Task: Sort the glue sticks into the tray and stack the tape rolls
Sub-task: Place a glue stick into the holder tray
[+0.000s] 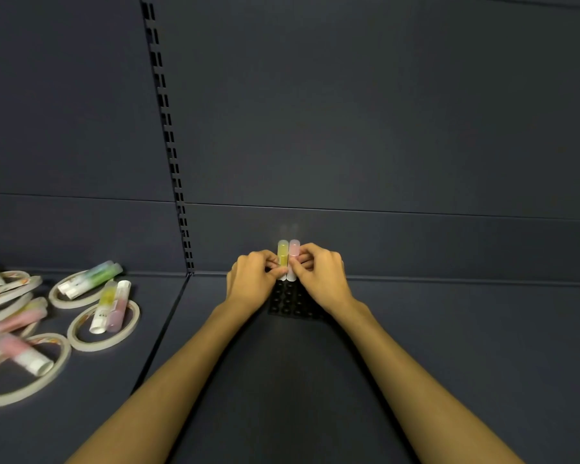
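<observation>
A black tray [290, 304] with round holes lies on the dark shelf at the back wall. Two glue sticks stand upright side by side at its far end: a yellow one [283, 251] and a pink one [294, 250]. My left hand [253, 279] pinches the yellow stick and my right hand [320, 279] pinches the pink stick; their lower ends are hidden by my fingers. At the far left, several loose glue sticks [109, 306] lie across flat white tape rolls [103, 324].
A slotted upright strip [169, 139] runs down the back wall, and a seam [168, 316] splits the shelf floor between the tray and the pile. A low lip runs along the back of the shelf floor [449, 346].
</observation>
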